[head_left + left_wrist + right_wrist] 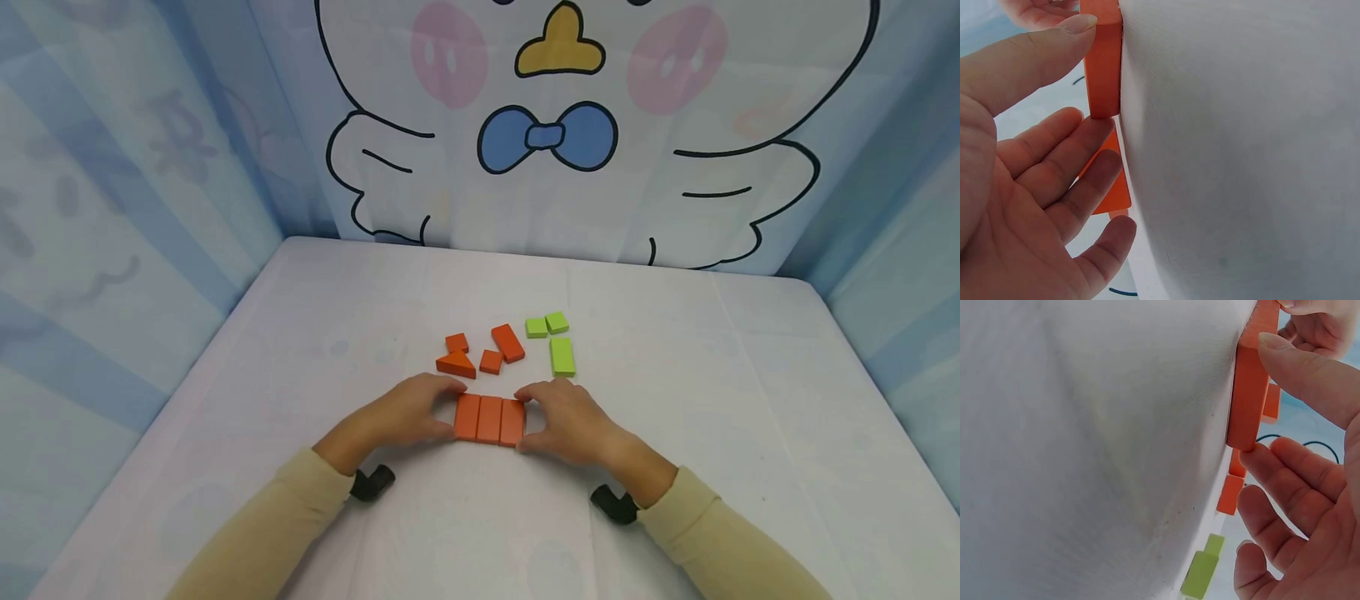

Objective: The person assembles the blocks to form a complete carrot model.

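Note:
Three orange rectangular blocks lie side by side on the table, forming a row: a left block (pixel 467 417), a middle block (pixel 489 419) and a right block (pixel 513 422). At the left end, my left hand (pixel 412 410) pinches the left block, thumb at its near corner and a fingertip at its far corner. My right hand (pixel 572 421) holds the right block the same way. In the left wrist view the thumb presses the orange block (pixel 1105 69) while the lower fingers spread loosely. The right wrist view shows the thumb on the orange block (pixel 1249 394).
Beyond the row lie an orange triangular block (pixel 456 364), two small orange squares, one of them nearer the middle (pixel 491 362), and an orange rectangle (pixel 508 342). To their right are a green rectangle (pixel 562 357) and two small green squares (pixel 536 327). A printed curtain hangs behind the table (pixel 750 375).

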A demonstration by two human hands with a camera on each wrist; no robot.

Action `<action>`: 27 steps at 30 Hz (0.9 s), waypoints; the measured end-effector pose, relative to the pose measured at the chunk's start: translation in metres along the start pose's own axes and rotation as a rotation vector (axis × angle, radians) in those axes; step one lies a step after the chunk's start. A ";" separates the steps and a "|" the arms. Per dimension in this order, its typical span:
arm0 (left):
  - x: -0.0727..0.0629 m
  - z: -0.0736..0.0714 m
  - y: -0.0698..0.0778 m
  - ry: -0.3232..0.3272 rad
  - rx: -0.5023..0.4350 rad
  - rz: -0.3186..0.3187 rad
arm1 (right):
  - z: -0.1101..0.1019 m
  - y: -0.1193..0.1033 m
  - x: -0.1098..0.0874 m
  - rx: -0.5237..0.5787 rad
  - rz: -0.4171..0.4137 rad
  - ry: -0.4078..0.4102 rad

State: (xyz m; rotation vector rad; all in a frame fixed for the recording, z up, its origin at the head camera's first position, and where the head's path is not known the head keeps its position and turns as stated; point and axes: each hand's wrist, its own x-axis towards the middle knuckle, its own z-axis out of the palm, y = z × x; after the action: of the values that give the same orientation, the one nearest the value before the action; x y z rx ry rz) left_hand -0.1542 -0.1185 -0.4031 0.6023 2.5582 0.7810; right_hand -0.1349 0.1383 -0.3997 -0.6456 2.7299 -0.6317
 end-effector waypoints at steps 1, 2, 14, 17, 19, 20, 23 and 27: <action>0.000 0.000 0.000 -0.001 -0.001 -0.002 | 0.000 0.000 0.000 0.000 0.003 -0.001; 0.000 0.000 0.001 -0.002 0.000 -0.003 | 0.000 0.000 0.000 0.000 0.005 -0.002; 0.000 -0.001 0.002 -0.009 0.000 -0.008 | -0.002 -0.002 0.000 0.008 0.017 -0.009; 0.000 0.000 0.002 -0.011 0.000 -0.013 | -0.002 -0.002 0.000 0.009 0.023 -0.009; 0.000 0.000 0.001 -0.009 0.001 -0.016 | -0.002 -0.002 0.000 0.008 0.020 -0.007; 0.000 0.000 0.001 -0.008 0.002 -0.018 | -0.002 -0.002 0.000 0.007 0.017 -0.007; -0.001 0.000 0.001 -0.006 0.003 -0.025 | -0.002 0.000 0.000 0.000 0.013 -0.013; -0.004 -0.002 0.003 0.009 0.005 -0.027 | -0.008 0.005 0.000 0.018 0.030 0.000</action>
State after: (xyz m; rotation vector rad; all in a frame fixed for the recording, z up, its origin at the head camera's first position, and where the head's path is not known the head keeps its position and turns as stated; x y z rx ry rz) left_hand -0.1507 -0.1189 -0.3990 0.5662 2.5715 0.7704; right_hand -0.1396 0.1455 -0.3953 -0.5993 2.7257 -0.6484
